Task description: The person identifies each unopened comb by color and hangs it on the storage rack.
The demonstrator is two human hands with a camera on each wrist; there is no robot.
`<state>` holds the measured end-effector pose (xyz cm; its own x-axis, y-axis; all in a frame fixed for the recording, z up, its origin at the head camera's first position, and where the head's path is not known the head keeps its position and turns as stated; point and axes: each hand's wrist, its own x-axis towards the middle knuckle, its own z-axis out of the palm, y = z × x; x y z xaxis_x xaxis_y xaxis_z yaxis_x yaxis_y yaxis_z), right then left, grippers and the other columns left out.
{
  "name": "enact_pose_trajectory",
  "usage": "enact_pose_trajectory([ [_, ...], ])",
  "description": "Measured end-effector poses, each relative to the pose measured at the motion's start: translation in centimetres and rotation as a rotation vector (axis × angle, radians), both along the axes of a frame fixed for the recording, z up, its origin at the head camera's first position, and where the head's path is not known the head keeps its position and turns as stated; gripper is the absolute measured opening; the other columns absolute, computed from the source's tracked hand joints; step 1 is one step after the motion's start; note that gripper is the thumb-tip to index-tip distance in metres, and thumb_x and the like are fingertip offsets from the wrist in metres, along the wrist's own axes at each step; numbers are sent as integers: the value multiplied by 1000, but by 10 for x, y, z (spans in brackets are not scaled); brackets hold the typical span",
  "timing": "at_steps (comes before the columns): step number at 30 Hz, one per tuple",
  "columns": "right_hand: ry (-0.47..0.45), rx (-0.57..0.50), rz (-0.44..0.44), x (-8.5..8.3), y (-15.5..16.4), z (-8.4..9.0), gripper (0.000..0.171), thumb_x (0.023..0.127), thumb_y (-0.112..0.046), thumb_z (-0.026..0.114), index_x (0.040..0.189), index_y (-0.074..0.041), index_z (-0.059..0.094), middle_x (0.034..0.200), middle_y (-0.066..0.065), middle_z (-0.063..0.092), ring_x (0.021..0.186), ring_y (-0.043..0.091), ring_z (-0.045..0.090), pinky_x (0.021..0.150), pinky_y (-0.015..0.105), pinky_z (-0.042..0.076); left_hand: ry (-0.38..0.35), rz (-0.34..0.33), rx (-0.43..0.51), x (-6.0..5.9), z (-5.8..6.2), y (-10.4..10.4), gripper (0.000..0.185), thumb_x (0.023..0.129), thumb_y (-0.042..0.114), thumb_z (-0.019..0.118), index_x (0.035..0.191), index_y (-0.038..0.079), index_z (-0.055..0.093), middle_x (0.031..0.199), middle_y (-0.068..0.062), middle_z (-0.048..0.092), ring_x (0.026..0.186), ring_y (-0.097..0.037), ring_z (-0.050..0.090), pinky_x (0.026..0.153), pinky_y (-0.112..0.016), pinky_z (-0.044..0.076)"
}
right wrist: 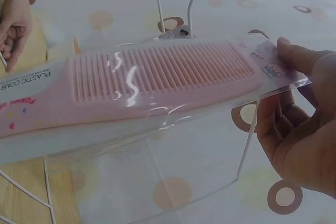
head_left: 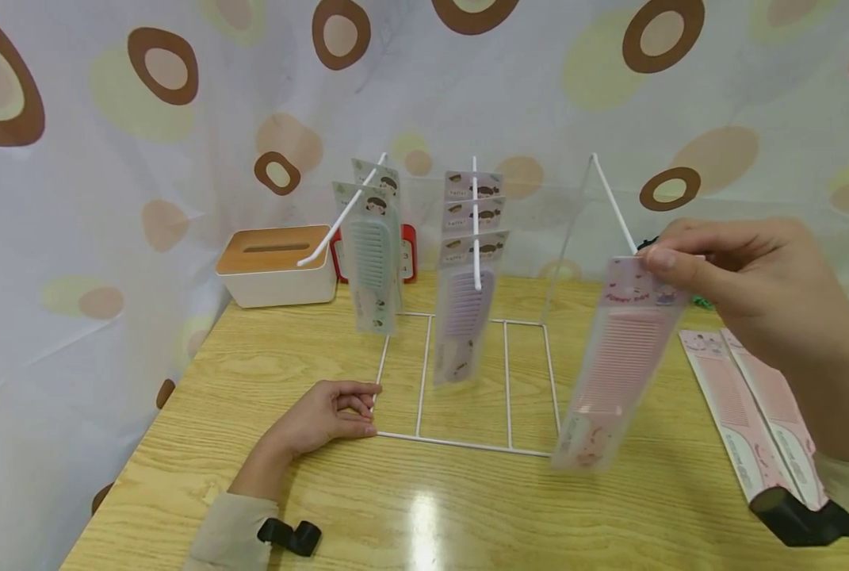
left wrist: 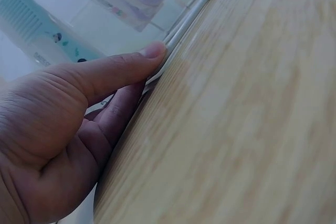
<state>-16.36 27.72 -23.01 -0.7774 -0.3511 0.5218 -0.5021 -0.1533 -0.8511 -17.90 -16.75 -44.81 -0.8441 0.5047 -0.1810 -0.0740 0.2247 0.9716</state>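
Note:
My right hand (head_left: 774,277) pinches the top of a packaged pink plastic comb (head_left: 620,357) between thumb and fingers. In the head view the pack's top edge meets the front of the rack's right prong (head_left: 613,198), and the pack hangs down at a tilt. The right wrist view shows the comb's teeth through clear wrapping. At the front left corner of the white wire rack (head_left: 460,445), my left hand (head_left: 320,416) holds the base wire, thumb along it. Green comb packs (head_left: 370,262) hang on the left prong, purple comb packs (head_left: 467,309) on the middle one.
Two more pink comb packs (head_left: 724,404) lie on the wooden table (head_left: 467,515) at the right, partly under my right forearm. Behind the rack stand a white tissue box (head_left: 277,281) with a wooden lid and a red-framed object (head_left: 409,252). A patterned curtain (head_left: 424,95) backs the table.

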Motion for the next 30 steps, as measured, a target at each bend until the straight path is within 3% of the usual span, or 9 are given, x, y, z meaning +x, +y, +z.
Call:
enact_pose_trajectory([
  [2, -25, 9, 71, -5, 4, -2, 27, 92, 24, 47, 104, 15, 69, 102, 10, 72, 86, 15, 64, 74, 19, 57, 9, -2, -3, 0, 0, 0, 64, 83, 2, 80, 140, -7, 51, 112, -15, 59, 93, -13, 67, 85, -25, 61],
  [9, -119, 42, 138, -23, 11, -9, 28, 99, 16, 41, 112, 13, 66, 107, 8, 72, 92, 12, 68, 76, 19, 57, 45, -3, -21, -1, -1, 0, 63, 83, 3, 80, 139, -7, 53, 110, -16, 59, 93, -13, 65, 86, -25, 61],
  [16, -133, 64, -78, -37, 5, -12, 26, 99, 6, 53, 118, 4, 70, 102, 1, 71, 83, 6, 62, 67, 13, 51, 70, -14, -17, -1, -4, -1, 63, 84, 2, 79, 139, -9, 51, 110, -18, 58, 94, -14, 66, 85, -24, 61],
  [21, -177, 70, -138, -50, 2, -12, 28, 99, -1, 57, 125, 1, 68, 102, 1, 63, 81, 8, 55, 63, 14, 48, 78, -11, -21, 0, -3, 0, 63, 83, 3, 80, 139, -7, 52, 110, -17, 59, 93, -14, 65, 83, -23, 61],
  [22, -193, 86, -151, -53, 2, -11, 28, 99, -3, 58, 126, -1, 68, 106, 1, 63, 85, 8, 57, 67, 11, 51, 78, -9, -21, 0, -2, 0, 63, 83, 3, 80, 139, -7, 53, 110, -17, 59, 93, -14, 65, 83, -23, 61],
  [27, -272, 56, -123, -70, 2, -7, 31, 98, -7, 61, 128, -2, 66, 120, 3, 61, 105, 8, 64, 88, 12, 55, 81, -15, -21, 0, -1, 0, 63, 84, 3, 80, 140, -6, 52, 111, -16, 59, 93, -14, 65, 84, -24, 61],
  [30, -313, -14, -90, -80, 3, -5, 32, 96, -6, 63, 127, 1, 66, 120, 4, 63, 107, 11, 65, 90, 16, 56, 94, -20, -27, 0, -1, -1, 63, 84, 3, 79, 140, -7, 52, 111, -18, 59, 93, -13, 65, 84, -24, 61],
])
